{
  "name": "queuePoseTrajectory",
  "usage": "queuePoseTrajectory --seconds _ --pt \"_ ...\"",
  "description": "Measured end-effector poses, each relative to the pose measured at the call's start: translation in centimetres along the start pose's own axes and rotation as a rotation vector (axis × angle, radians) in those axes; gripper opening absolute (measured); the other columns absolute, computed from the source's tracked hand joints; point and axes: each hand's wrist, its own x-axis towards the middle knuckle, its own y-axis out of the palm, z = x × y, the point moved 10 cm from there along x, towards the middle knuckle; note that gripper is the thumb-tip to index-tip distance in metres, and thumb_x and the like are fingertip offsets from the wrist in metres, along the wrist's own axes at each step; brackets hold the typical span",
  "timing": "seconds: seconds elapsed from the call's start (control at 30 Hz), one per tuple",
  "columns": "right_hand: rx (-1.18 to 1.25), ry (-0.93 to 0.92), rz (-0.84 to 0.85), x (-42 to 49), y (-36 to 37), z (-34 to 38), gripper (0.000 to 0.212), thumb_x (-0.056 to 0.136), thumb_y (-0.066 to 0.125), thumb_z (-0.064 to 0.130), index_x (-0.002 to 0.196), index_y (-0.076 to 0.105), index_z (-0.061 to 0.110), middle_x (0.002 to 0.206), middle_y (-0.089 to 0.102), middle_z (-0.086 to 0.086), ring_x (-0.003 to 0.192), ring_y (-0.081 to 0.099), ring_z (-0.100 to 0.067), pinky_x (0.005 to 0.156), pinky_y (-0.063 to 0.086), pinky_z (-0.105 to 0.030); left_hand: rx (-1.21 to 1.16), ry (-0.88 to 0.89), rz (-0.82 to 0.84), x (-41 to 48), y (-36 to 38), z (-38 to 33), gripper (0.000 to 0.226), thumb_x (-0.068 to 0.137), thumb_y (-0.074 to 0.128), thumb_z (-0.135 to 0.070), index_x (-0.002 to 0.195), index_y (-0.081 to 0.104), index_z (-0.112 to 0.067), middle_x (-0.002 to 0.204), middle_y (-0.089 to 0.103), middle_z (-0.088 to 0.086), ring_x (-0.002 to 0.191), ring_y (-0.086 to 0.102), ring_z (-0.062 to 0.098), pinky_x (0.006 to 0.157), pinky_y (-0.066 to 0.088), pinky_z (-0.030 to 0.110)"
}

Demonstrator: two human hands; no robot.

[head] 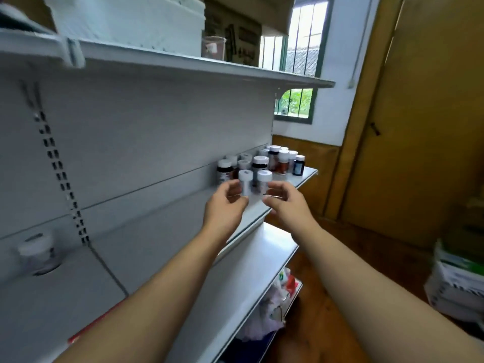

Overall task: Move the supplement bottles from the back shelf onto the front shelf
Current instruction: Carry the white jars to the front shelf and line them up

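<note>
Several supplement bottles point(272, 161) with white caps stand clustered at the far right end of a white metal shelf point(301, 179). Two white-capped bottles stand nearest to me: one point(245, 180) on the left, one point(264, 179) on the right. My left hand point(225, 205) reaches beside the left bottle with fingers apart and curled, touching or almost touching it. My right hand point(285, 203) is beside the right bottle, fingers apart. Neither hand clearly grips a bottle. One more bottle point(39, 254) stands alone on the shelf at the near left, blurred.
An upper shelf point(209, 66) carries a white box point(131, 19) and a clear beaker point(213, 47). A lower shelf point(275, 247) juts out beneath, with bags point(272, 302) under it. A barred window point(301, 61) and a wooden door point(419, 127) lie to the right; stacked boxes point(458, 279) sit at far right.
</note>
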Motion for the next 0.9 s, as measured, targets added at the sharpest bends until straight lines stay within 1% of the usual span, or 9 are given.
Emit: queuePoseTrajectory --seconds 0.13,0.23,0.37,0.43,0.57,0.63,0.77,0.83,0.9 --pt "-0.033 0.011 -0.022 7.8 -5.1 -2.0 0.027 0.083 0.063 0.008 0.107 0.055 0.020 0.110 0.059 -0.003 0.104 0.055 -0.017 0.091 0.047 -0.034 0.014 -0.008 0.055 7.2 7.3 1.4 0.036 0.084 0.057 0.000 0.119 0.054 -0.011 0.108 0.061 0.005 0.102 0.056 0.015 0.100 0.043 0.032" --pt "-0.044 0.039 -0.023 12.5 -8.9 -4.5 0.030 0.085 0.061 0.010 0.112 0.055 0.020 0.112 0.058 0.002 0.104 0.055 -0.014 0.080 0.046 -0.024 0.058 -0.015 0.070 11.3 12.3 3.3 0.034 0.084 0.058 -0.001 0.114 0.055 -0.016 0.108 0.061 0.004 0.104 0.057 0.017 0.101 0.044 0.037" --pt "-0.040 0.066 0.033 18.6 -12.5 -8.6 0.031 0.086 0.061 0.012 0.115 0.054 0.020 0.119 0.057 0.000 0.109 0.054 -0.016 0.085 0.044 -0.026 0.083 -0.060 0.029 15.4 17.4 6.7 0.035 0.085 0.057 -0.002 0.117 0.053 -0.015 0.112 0.060 0.004 0.104 0.056 0.017 0.100 0.046 0.041" --pt "-0.040 0.063 0.101 21.6 -13.5 -10.3 0.030 0.086 0.061 0.013 0.115 0.053 0.021 0.117 0.057 0.000 0.110 0.054 -0.017 0.085 0.044 -0.026 0.092 -0.069 -0.033 17.3 19.3 8.2 0.033 0.085 0.057 -0.002 0.113 0.053 -0.018 0.117 0.061 0.008 0.103 0.057 0.018 0.098 0.047 0.041" --pt "-0.046 0.101 0.296 26.6 -14.2 -13.9 0.030 0.086 0.061 0.014 0.114 0.053 0.022 0.116 0.057 0.001 0.109 0.054 -0.016 0.084 0.043 -0.025 0.110 -0.126 -0.240 19.2 21.6 10.5 0.031 0.085 0.057 -0.002 0.115 0.056 -0.012 0.114 0.062 0.007 0.101 0.057 0.017 0.087 0.045 0.028" --pt "-0.064 0.119 0.392 28.6 -13.7 -15.5 0.029 0.085 0.062 0.013 0.112 0.053 0.023 0.115 0.057 0.000 0.108 0.055 -0.016 0.085 0.044 -0.026 0.107 -0.161 -0.337 19.3 21.9 11.3 0.031 0.086 0.055 -0.001 0.116 0.056 -0.010 0.109 0.061 0.006 0.099 0.056 0.016 0.090 0.043 0.027" --pt "-0.081 0.128 0.536 31.1 -10.7 -17.2 0.030 0.084 0.061 0.009 0.112 0.053 0.018 0.111 0.058 -0.001 0.102 0.056 -0.016 0.083 0.045 -0.028 0.176 -0.243 -0.501 19.3 20.3 12.8 0.027 0.084 0.056 -0.001 0.107 0.057 -0.015 0.100 0.061 0.003 0.096 0.056 0.016 0.096 0.045 0.032" --pt "-0.059 0.120 0.600 31.7 -8.5 -17.6 0.031 0.083 0.059 0.004 0.112 0.053 0.015 0.101 0.058 0.001 0.093 0.056 -0.012 0.079 0.045 -0.022 0.203 -0.289 -0.582 19.0 19.0 13.9 0.027 0.084 0.057 -0.002 0.108 0.057 -0.015 0.101 0.061 0.003 0.096 0.057 0.016 0.097 0.045 0.033" --pt "-0.023 0.108 0.662 31.9 -6.1 -17.9 0.030 0.083 0.058 -0.001 0.109 0.053 0.013 0.089 0.059 0.006 0.077 0.054 -0.004 0.063 0.044 -0.010 0.226 -0.310 -0.638 18.9 17.8 15.1 0.027 0.083 0.058 -0.002 0.105 0.057 -0.018 0.101 0.062 0.002 0.096 0.057 0.016 0.097 0.046 0.034"
